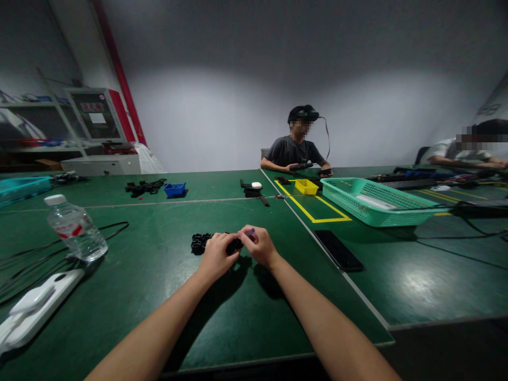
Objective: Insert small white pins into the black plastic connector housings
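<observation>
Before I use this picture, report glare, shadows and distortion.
All in the head view: glare whitens the green table at lower right; shadows fall beneath the left hand and right hand; the bottle leans, probably from wide-angle stretch; the wall is unevenly lit.

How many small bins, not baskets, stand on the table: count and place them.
2: the blue bin beyond the left hand, just right of a black pile, and the yellow bin left of the large green basket. Some may be hidden in the clutter at right.
</observation>
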